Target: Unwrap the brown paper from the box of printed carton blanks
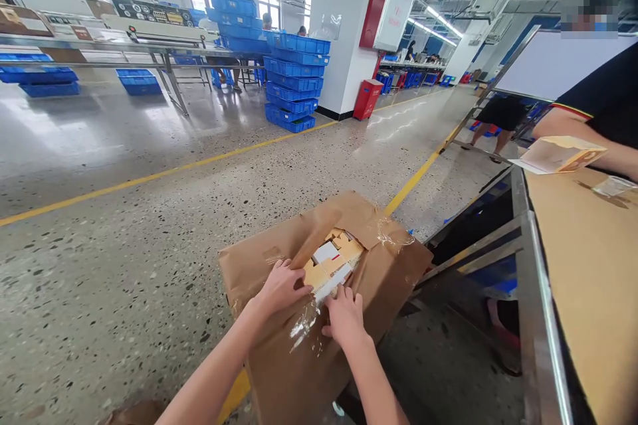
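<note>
A big parcel wrapped in brown paper stands on the floor in front of me. Its top is torn open, and flat yellow and white cartons show in the gap. Clear tape hangs loose across the tear. My left hand grips the torn paper edge on the left of the gap, fingers curled. My right hand pinches the paper and tape at the near edge of the gap, fingers closed.
A metal-edged table topped with cardboard runs along the right; another person's arm rests there by a flat carton. Stacked blue crates, a white pillar and a red bin stand beyond the yellow floor line.
</note>
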Demonstrator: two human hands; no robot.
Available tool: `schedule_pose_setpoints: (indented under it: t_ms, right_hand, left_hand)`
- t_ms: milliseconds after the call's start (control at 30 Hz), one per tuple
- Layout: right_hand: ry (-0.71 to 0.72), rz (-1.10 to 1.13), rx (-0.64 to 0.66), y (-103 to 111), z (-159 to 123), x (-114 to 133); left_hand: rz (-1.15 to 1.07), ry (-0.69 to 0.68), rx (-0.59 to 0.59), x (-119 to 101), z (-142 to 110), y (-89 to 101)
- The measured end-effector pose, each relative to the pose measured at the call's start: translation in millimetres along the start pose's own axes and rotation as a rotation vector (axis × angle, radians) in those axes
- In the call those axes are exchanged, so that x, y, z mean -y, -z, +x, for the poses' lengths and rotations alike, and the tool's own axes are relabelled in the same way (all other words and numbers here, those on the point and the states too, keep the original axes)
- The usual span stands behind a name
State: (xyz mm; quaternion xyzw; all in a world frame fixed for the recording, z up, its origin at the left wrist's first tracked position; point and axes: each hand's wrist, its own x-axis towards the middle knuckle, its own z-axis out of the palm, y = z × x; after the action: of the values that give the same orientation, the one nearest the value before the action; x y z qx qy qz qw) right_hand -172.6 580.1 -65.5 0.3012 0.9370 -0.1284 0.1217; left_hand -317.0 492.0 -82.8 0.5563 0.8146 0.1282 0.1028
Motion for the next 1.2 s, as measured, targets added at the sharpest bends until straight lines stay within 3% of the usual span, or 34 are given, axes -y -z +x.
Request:
schedule_pose_setpoints:
  t_ms: [200, 300, 400, 533, 667, 800, 1000, 1100, 1200]
  right_hand:
    - [0.08, -0.022, 0.016, -5, -11, -4]
    - [-0.01, -0.051, 0.064, -14, -29, -9]
    - [-0.17, 0.004, 0.011, -22, -46, -14]
    - [-0.382, 0.1, -0.104, -32, -51, -18]
    - [-0.504, 0.225, -0.194, -39, -46, -23]
    - [-0.577, 0.315, -0.249, -36, -41, -29]
    - [-0.57, 0.39, -0.291, -32, -42, -30]
    - [-0.556, 0.42, -0.379, -34, -45, -27]
    - [-0.599, 0.46, -0.468, -39, -46, -26]
  left_hand:
    - [0.088, 0.109, -0.044, 7, 14, -20.7]
    - [0.106, 0.166, -0.075, 15, 22, -24.5]
    - [0.087, 0.17, -0.11, 9, 18, -18.8]
    - [0.052, 0.135, -0.123, -35, -23, -27.4]
    - [-0.028, 0.002, 0.041, -85, -66, -69.1]
    - [-0.043, 0.038, 0.053, -104, -69, -98.7]
    - [-0.032, 0.07, -0.005, -93, -62, -87.2]
    - [-0.032, 0.047, -0.005, -84, -71, -80.1]
    - [-0.017, 0.019, 0.013, -89, -77, -85.6]
